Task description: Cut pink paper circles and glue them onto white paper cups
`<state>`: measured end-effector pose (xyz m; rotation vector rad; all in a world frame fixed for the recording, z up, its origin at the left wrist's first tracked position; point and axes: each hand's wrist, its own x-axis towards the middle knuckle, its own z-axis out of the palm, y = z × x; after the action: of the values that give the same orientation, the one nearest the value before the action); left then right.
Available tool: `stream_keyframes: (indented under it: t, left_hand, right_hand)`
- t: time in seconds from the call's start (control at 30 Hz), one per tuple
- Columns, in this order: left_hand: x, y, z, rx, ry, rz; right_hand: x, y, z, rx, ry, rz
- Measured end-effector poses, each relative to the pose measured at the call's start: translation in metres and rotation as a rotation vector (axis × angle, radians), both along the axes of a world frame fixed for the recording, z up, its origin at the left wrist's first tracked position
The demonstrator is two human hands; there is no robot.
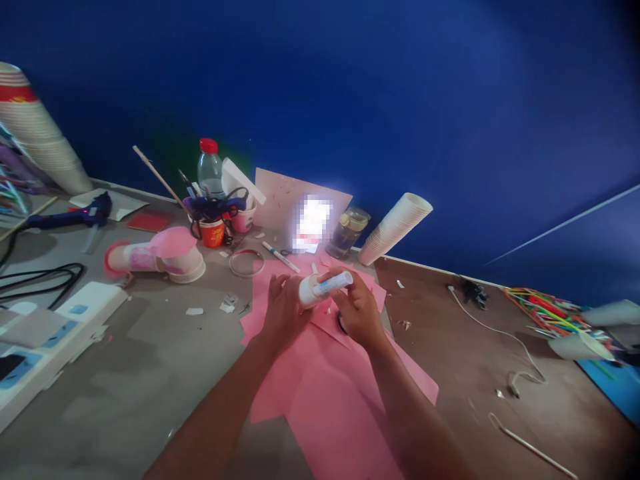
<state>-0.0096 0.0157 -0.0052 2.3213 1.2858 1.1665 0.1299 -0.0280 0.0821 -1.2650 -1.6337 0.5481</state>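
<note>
My left hand (290, 305) is closed around a short white cylinder (307, 292), perhaps a paper cup; its far side is hidden. A slim white tube (334, 284) with faint bluish marks sticks out from it to the right. The fingers of my right hand (359, 308) grip this tube from above and below. Both hands are over pink paper sheets (335, 393) spread on the table. Under my right hand shows part of a black ring (341, 324), mostly covered. A white pen (281, 257) lies just beyond my left hand.
A lit phone (313, 223) leans at the back by a jar (350, 232) and stacked paper cups (397, 227). On the left are a pink-and-white cup model (155, 255), a glue gun (75, 217) and a power strip (60, 353). A white cable (493, 327) lies on the right.
</note>
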Motion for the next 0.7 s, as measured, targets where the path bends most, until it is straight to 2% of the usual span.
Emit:
stream_keyframes:
  t: [0.33,0.53,0.7]
  left_hand:
    - [-0.003,0.002,0.002,-0.076,-0.054,0.03]
    - [-0.003,0.003,-0.001,-0.042,-0.056,0.024]
    - [-0.002,0.002,0.0,-0.057,-0.03,0.006]
  right_hand:
    - [0.007,-0.004,0.004,-0.127,0.118,0.153]
    - [0.009,-0.001,0.005,0.02,0.178,0.025]
    - [-0.001,-0.002,0.002,0.053,0.055,-0.008]
